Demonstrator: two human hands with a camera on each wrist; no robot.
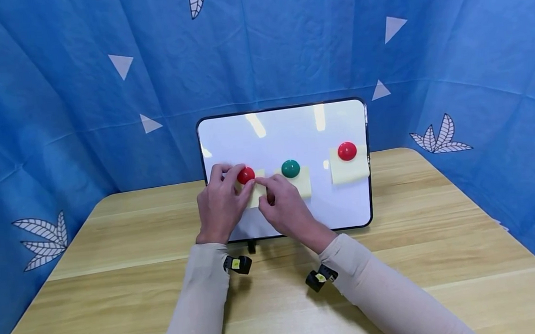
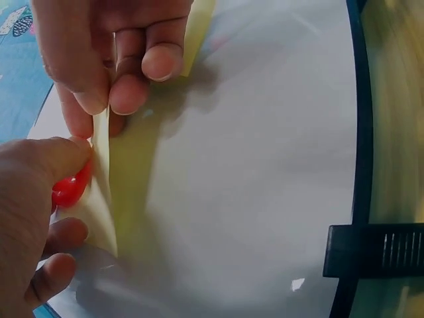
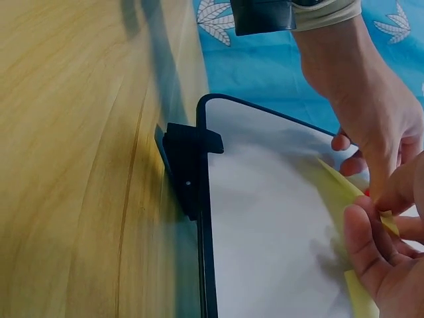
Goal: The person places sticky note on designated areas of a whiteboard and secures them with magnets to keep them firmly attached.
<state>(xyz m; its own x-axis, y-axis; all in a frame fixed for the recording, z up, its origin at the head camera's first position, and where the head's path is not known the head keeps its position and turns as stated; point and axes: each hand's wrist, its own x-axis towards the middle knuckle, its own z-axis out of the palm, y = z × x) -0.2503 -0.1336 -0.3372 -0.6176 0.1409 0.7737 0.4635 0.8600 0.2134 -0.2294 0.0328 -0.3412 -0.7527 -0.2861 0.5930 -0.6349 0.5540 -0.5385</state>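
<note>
A whiteboard (image 1: pixel 293 129) stands upright on the table, with three pale yellow sticky notes on it, each with a round magnet at its upper part. At the left note (image 1: pixel 257 199), my left hand (image 1: pixel 221 204) holds the red magnet (image 1: pixel 246 175) between thumb and fingers. My right hand (image 1: pixel 286 207) pinches the edge of that same note beside the magnet. In the left wrist view the note (image 2: pixel 99 218) stands partly away from the board, and the left fingers partly cover the red magnet (image 2: pixel 69 189).
A green magnet (image 1: pixel 290 168) sits on the middle note (image 1: pixel 303 185); another red magnet (image 1: pixel 347 151) is on the right note (image 1: pixel 349 171). A black clip stand (image 3: pixel 189 165) grips the board's lower edge. Wooden table (image 1: pixel 132 295) below, blue curtain (image 1: pixel 286 41) behind.
</note>
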